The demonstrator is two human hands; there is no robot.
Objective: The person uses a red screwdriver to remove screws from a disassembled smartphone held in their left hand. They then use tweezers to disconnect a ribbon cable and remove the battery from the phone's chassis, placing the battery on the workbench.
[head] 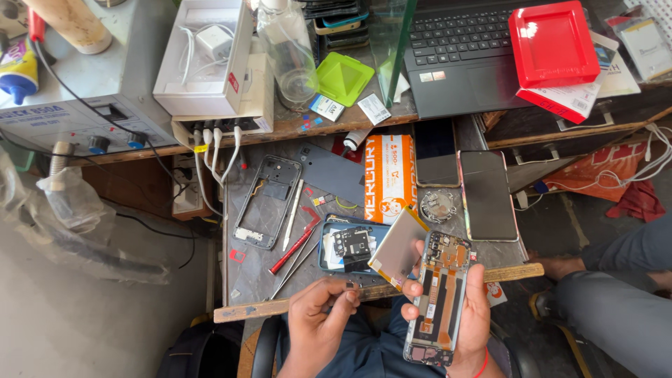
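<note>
Far left: a grey bench power unit (84, 91) sits on the raised shelf, its cables hanging down out of the working area.
Left of table: an empty phone frame (268, 201) lies flat on the table (245, 280), with a white stylus-like tool (292, 214) and a red-handled screwdriver (295, 250) just beside it, within easy reach.
Left hand: the left hand (318, 322) hovers at the table's near edge; its grip is narrow, thumb and forefinger pinched on what looks like a tiny dark part, too small to tell for sure.
Centre: a blue back cover (350, 248) holds a loose circuit board, serving as a tray.
Right hand: the right hand (465, 318) wraps the opened phone (437, 297) from below, tilted upright toward the face so its inner boards show; the grip is closed around its sides.
Right of table: two dark phones (486, 194) lie face up, set apart from the work.
</note>
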